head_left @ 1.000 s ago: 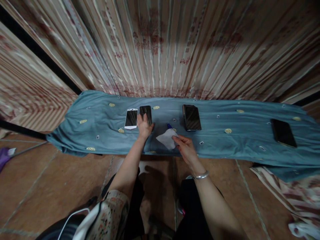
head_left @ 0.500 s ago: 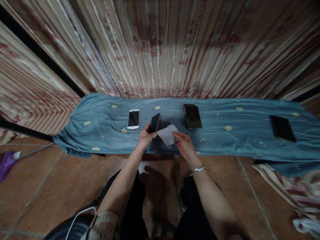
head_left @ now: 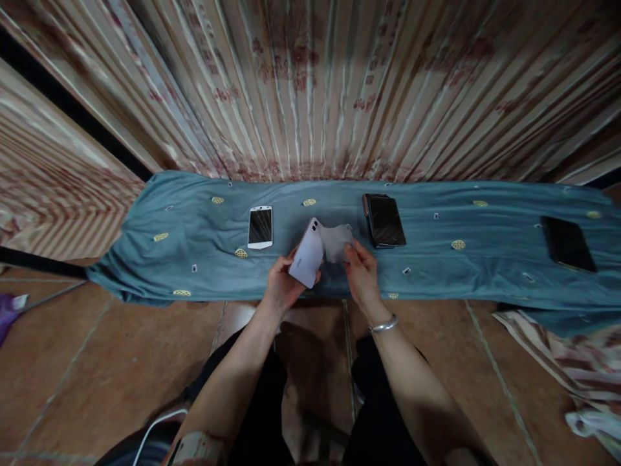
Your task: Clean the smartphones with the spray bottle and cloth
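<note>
We see a long bench draped in a blue cloth (head_left: 194,226) running along a striped curtain (head_left: 310,84). On it, toward the far right end, lies a dark phone (head_left: 567,243); right of the middle, near the back edge, sits another dark phone (head_left: 385,221); left of the middle lies a white-framed phone (head_left: 261,227). Above the front edge at the middle, the left hand (head_left: 281,288) is closed around a pale phone (head_left: 307,254), held tilted with its back and camera toward us. The right hand (head_left: 361,275) pinches a grey wipe (head_left: 337,241), which touches that phone's far side. A silver bangle (head_left: 383,325) circles the right wrist.
</note>
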A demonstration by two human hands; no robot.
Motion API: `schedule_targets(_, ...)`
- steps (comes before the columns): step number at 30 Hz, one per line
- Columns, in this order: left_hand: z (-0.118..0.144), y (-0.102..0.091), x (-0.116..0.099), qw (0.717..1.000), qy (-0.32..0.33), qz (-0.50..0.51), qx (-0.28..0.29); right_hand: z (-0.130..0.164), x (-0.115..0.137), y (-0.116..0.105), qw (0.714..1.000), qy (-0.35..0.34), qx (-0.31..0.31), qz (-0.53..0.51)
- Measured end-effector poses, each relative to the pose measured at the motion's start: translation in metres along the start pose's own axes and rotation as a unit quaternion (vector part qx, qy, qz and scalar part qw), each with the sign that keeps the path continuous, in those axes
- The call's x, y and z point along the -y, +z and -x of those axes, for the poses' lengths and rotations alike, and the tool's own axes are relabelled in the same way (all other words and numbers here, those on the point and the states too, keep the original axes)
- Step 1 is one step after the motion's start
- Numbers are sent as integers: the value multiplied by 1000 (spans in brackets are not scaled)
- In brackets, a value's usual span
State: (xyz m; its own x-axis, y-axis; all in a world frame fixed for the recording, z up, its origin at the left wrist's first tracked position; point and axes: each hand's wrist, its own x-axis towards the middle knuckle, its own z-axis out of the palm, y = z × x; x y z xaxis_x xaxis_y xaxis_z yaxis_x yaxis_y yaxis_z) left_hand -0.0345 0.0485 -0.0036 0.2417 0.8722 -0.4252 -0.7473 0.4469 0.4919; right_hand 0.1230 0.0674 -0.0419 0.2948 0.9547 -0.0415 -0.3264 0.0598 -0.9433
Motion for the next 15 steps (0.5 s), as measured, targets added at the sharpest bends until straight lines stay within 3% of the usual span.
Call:
schedule_targets(4, 1, -3, 9, 1000, 2, -30, 3, 12, 2, 10, 973, -135, 53, 178)
schedule_targets(8, -3, -7, 20, 993, 56, -91, -49, 33, 3, 20, 883, -266, 191, 337)
schedule_targets(11, -5, -10, 25, 982, 116, -129, -73, 45, -3, 24, 836, -308, 238, 387)
schedule_targets(15, -3, -13, 27, 968, 175, -176, -45, 48, -9, 22, 815, -335, 251, 401)
